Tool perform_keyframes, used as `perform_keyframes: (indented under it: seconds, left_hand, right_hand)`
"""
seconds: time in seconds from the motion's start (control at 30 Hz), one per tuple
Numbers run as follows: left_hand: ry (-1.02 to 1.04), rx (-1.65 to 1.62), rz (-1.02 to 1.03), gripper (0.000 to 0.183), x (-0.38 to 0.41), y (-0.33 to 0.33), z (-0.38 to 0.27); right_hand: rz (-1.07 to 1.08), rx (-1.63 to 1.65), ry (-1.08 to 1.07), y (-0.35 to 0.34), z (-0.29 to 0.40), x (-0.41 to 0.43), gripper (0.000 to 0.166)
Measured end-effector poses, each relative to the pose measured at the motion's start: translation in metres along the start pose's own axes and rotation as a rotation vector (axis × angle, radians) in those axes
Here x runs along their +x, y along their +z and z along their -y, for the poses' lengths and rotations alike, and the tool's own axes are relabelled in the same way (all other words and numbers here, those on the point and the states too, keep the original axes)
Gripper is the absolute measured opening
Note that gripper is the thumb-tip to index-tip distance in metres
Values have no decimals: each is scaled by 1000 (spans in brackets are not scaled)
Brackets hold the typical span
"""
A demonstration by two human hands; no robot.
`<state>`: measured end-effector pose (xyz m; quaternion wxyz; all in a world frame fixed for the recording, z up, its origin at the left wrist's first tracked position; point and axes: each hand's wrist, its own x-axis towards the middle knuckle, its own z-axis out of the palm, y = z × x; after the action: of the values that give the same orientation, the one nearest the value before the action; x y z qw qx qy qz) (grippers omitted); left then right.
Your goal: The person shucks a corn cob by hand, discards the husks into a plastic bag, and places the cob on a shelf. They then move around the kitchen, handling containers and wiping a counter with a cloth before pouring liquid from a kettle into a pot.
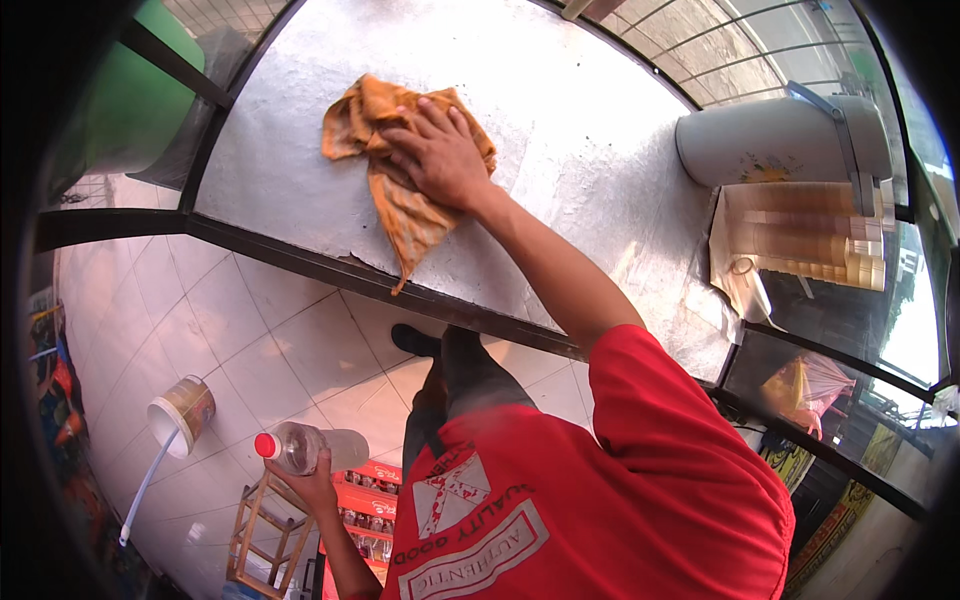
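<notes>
My right hand (439, 154) holds an orange patterned cloth (412, 202) down against a silvery metal-clad counter top (285, 172). The cloth is bunched under and around the fingers, and one corner hangs over the dark front edge of the counter. Low on the left, my left hand (311, 480) grips a clear plastic bottle (346, 450) with a red cap. The bottle lies nearly sideways in view, and what it contains is hard to tell.
A grey vacuum flask (765, 142) is on the right, beside stacked cups (802, 236). Glass panels in dark frames (206, 150) border the counter. On the tiled floor are a bucket (191, 405) with a long handle, a wooden stool (251, 525) and red crates (367, 502) of bottles.
</notes>
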<state>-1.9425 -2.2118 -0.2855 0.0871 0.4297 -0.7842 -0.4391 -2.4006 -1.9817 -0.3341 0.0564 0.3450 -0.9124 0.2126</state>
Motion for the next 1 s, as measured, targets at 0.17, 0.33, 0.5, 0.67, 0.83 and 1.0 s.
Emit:
perform_keyframes:
  seconds: [0.17,0.33,0.5,0.67,0.83,1.0]
  left_hand:
    - [-7,-113,-73,93,5,14,-9]
    - [-178,-57,-182,92,-18,20,-2]
    - [-299,-47,-27,99,-29,34,3]
    - [-247,5,-55,98,-25,47,-2]
    - [-256,2,-41,99,-16,59,-10]
    - [-195,6,8,100,-14,70,-6]
  right_hand:
    - [80,54,-122,-38,-28,-74,30]
    - [-716,-197,557,-113,-243,-107,23]
    - [-517,-579,1201,-100,-339,-27,36]
    - [-474,-45,624,-132,-288,-32,29]
    - [-512,-282,963,-121,-342,-60,35]
    - [-427,-399,579,-42,-247,47,28]
